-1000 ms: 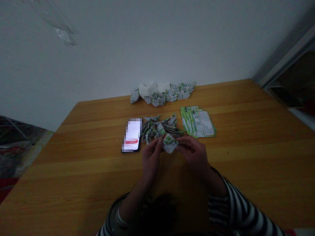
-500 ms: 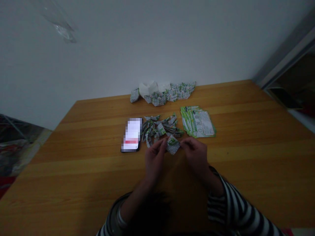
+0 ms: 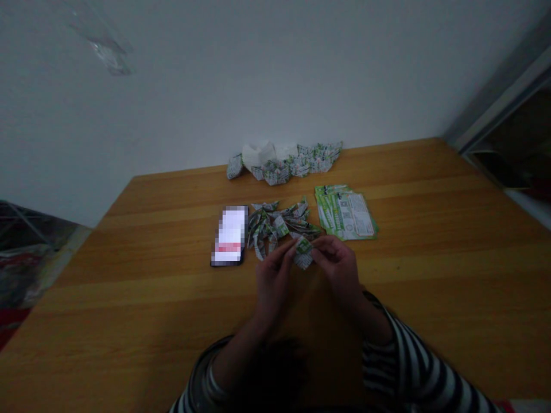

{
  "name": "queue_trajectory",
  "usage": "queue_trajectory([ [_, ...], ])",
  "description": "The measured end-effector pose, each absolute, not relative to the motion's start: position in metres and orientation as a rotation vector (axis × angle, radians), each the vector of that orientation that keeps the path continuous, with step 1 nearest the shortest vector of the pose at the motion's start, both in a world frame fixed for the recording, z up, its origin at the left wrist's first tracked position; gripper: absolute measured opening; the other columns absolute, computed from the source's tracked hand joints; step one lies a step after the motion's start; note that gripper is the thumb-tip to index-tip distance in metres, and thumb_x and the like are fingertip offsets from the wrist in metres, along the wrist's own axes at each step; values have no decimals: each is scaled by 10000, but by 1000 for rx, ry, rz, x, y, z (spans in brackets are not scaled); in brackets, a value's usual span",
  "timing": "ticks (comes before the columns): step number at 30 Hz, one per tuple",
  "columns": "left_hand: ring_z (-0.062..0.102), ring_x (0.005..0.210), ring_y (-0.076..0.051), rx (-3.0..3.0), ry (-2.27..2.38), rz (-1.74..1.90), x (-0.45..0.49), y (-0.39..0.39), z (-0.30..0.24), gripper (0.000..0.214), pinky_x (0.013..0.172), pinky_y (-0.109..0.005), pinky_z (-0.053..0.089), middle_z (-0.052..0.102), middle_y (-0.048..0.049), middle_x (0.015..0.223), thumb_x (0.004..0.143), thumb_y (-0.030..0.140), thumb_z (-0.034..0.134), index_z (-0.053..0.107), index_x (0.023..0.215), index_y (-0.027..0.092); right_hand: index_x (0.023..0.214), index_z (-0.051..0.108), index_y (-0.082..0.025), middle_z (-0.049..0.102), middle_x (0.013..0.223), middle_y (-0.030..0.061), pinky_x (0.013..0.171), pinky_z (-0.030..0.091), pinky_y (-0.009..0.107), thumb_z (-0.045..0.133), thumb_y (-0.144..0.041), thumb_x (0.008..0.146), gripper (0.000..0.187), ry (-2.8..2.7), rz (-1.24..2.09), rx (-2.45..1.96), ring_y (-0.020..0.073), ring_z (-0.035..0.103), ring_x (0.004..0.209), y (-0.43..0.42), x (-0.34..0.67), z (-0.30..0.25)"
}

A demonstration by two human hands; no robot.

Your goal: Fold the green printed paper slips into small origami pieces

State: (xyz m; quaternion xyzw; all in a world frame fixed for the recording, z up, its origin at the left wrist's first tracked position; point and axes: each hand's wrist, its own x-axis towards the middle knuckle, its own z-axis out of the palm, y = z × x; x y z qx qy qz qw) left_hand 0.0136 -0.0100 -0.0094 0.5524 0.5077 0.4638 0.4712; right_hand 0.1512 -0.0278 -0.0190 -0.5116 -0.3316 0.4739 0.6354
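On the wooden bench (image 3: 430,275), beside a pile of folded paper pieces (image 3: 278,222), a stack of green printed leaflets (image 3: 345,213) and a phone (image 3: 229,236), the left hand (image 3: 273,284) and right hand (image 3: 338,269) pinch a small folded paper (image 3: 303,253) between them, just in front of the pile.

**Your table, from where you sit**

On the wooden table (image 3: 387,275), you have a phone (image 3: 229,236) at the left, a heap of folded paper pieces (image 3: 278,223) just beside it, and a stack of printed leaflets (image 3: 345,215) to the heap's right. Behind them, at the table's far edge by the wall (image 3: 258,86), runs a row of larger folded paper pieces (image 3: 284,163). Nearer you, just before the heap, a folded paper piece (image 3: 303,252) is held between your left hand (image 3: 273,284) and your right hand (image 3: 338,269).
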Motion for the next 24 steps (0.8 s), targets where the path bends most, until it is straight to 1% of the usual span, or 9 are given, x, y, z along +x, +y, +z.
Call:
queue_trajectory([
  [4, 729, 912, -218, 1414, 1289, 1061, 9, -9, -13, 297, 826, -309, 560, 780, -49, 1047, 814, 314, 725, 754, 1098, 232, 856, 666, -200, 749, 743, 14, 628, 550, 268, 744, -222, 679, 195, -729, 1143, -1166, 171, 699, 660, -29, 152, -19],
  [7, 725, 897, -205, 1401, 1286, 1076, 8, -9, -13, 245, 817, -289, 550, 785, -42, 1019, 822, 323, 724, 774, 1048, 241, 900, 675, -195, 742, 690, 10, 579, 547, 270, 713, -224, 711, 195, -772, 1155, -1179, 169, 685, 594, -31, 152, -17],
  [10, 717, 885, -195, 1260, 1232, 1108, 10, -8, -14, 198, 803, -271, 544, 790, -48, 955, 824, 338, 723, 793, 962, 215, 948, 676, -188, 723, 651, 3, 552, 545, 268, 682, -228, 753, 199, -828, 1153, -1203, 168, 674, 563, -34, 150, -14],
  [13, 707, 812, -169, 1017, 1145, 1100, 12, -5, -18, 217, 756, -247, 541, 784, -55, 901, 807, 351, 744, 791, 933, 181, 1001, 661, -187, 726, 690, 12, 587, 548, 268, 659, -225, 788, 216, -894, 1083, -1238, 170, 683, 604, -34, 150, -13],
  [16, 699, 817, -160, 803, 991, 1027, 12, 0, -22, 300, 783, -253, 536, 773, -75, 939, 794, 354, 763, 767, 1022, 160, 1062, 621, -196, 746, 823, 33, 666, 554, 265, 644, -207, 811, 252, -1014, 950, -1257, 169, 703, 715, -33, 152, -11],
  [18, 693, 787, -153, 714, 929, 975, 10, 3, -23, 336, 774, -257, 536, 768, -79, 912, 761, 335, 796, 759, 1038, 148, 1104, 583, -203, 737, 808, 20, 663, 546, 257, 645, -196, 812, 298, -1124, 871, -1274, 160, 693, 703, -34, 152, -9],
  [21, 655, 650, -121, 635, 925, 976, 8, 2, -23, 263, 669, -225, 524, 747, -47, 766, 692, 291, 846, 773, 890, 134, 1133, 534, -209, 681, 690, -26, 602, 516, 239, 635, -171, 808, 342, -1254, 768, -1297, 142, 642, 605, -37, 148, -8],
  [24, 609, 576, -95, 577, 901, 988, 9, 1, -22, 210, 597, -194, 492, 701, -8, 658, 630, 267, 876, 756, 746, 139, 1130, 516, -218, 630, 643, -49, 534, 484, 219, 593, -155, 826, 320, -1300, 721, -1272, 129, 598, 544, -41, 142, -9],
])
